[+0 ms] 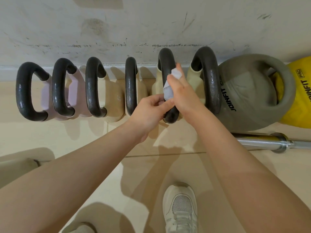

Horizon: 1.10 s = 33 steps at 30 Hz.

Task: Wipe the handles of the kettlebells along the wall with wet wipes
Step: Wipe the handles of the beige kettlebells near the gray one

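Observation:
Several kettlebells with black handles stand in a row against the wall. My right hand (180, 91) presses a white wet wipe (170, 86) onto the black handle (165, 64) of the second cream kettlebell from the right. My left hand (150, 111) pinches the wipe's lower end beside the same handle. Left of it are a narrow-looking handle (131, 84), another cream kettlebell's handle (91, 88) and two pink kettlebells' handles (58, 86) (22, 91). To the right stands one more black handle (212, 78).
A large grey kettlebell (249, 98) and a yellow one (301, 98) lie at the right. A chrome barbell sleeve (269, 142) rests on the tile floor in front of them. My white shoe (180, 207) is at the bottom. The scuffed wall (151, 22) runs behind.

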Tool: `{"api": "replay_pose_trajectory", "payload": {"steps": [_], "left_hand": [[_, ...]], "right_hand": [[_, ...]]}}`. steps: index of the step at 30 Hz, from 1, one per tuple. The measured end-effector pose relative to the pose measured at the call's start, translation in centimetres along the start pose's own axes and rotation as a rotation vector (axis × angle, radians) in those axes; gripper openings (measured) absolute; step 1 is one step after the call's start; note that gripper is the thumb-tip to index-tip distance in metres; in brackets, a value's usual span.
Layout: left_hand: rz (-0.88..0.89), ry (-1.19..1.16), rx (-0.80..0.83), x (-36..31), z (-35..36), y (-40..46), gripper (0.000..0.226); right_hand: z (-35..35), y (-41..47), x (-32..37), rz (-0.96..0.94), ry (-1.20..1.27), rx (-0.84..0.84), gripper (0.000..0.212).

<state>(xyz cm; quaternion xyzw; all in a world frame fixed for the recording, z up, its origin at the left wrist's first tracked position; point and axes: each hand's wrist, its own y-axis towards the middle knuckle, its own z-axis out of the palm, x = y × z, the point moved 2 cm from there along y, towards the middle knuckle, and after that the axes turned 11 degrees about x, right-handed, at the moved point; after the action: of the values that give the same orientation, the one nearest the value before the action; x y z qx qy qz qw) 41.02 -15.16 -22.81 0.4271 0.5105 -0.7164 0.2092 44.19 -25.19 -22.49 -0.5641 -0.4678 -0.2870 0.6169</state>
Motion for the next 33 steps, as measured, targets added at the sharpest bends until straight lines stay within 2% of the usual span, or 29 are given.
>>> {"api": "replay_pose_trajectory", "payload": {"steps": [2, 4, 5, 7, 9, 12, 14, 18, 22, 25, 28, 30, 32, 33], "left_hand": [[-0.004, 0.003, -0.002, -0.1, 0.1, 0.0, 0.024], [-0.015, 0.001, 0.009, -0.3, 0.0, -0.2, 0.023], [-0.017, 0.000, 0.023, -0.3, -0.2, -0.3, 0.026], [-0.021, -0.019, 0.022, 0.0, -0.4, -0.6, 0.027], [-0.056, -0.088, -0.059, 0.4, -0.6, -1.1, 0.021], [-0.085, -0.146, -0.213, 1.1, -1.3, -1.6, 0.022], [-0.070, -0.082, -0.240, 1.3, -1.6, -1.9, 0.030], [-0.009, 0.007, -0.204, 1.1, -1.9, -2.6, 0.048], [-0.016, 0.020, -0.212, 1.0, -2.7, -3.0, 0.049], [-0.037, -0.075, -0.169, 1.2, -2.7, -3.2, 0.048], [-0.055, -0.093, -0.161, 1.6, -3.0, -3.4, 0.047], [-0.062, -0.088, -0.162, 1.8, -3.0, -3.4, 0.048], [-0.064, -0.072, -0.149, 1.9, -2.9, -3.3, 0.048], [-0.065, -0.063, -0.140, 1.9, -2.8, -3.3, 0.048]], "right_hand": [[-0.1, 0.4, -0.2, -0.058, -0.031, -0.046, 0.054], [0.0, 0.7, 0.1, -0.141, -0.161, -0.083, 0.051], [0.0, 0.7, 0.2, -0.182, -0.307, -0.093, 0.050], [-0.2, 0.4, 0.1, -0.283, -0.792, -0.120, 0.051], [-0.1, -0.3, 0.1, -0.440, -1.253, -0.096, 0.052], [0.0, -0.7, 0.4, -0.643, -1.595, 0.014, 0.045], [0.1, -0.9, 0.5, -0.672, -1.732, 0.033, 0.043], [1.0, -2.5, -1.0, -0.527, -2.062, 0.142, 0.047], [1.1, -2.5, -0.7, -0.508, -2.138, 0.111, 0.030], [1.9, -2.9, -1.9, -0.421, -2.290, 0.020, 0.036], [2.7, -4.3, -5.1, -0.359, -2.496, 0.089, 0.038], [2.6, -4.4, -6.4, -0.385, -2.578, 0.099, 0.039], [2.8, -4.2, -7.3, -0.526, -2.636, 0.092, 0.045], [3.2, -4.2, -7.5, -0.527, -2.656, 0.179, 0.051]]}}
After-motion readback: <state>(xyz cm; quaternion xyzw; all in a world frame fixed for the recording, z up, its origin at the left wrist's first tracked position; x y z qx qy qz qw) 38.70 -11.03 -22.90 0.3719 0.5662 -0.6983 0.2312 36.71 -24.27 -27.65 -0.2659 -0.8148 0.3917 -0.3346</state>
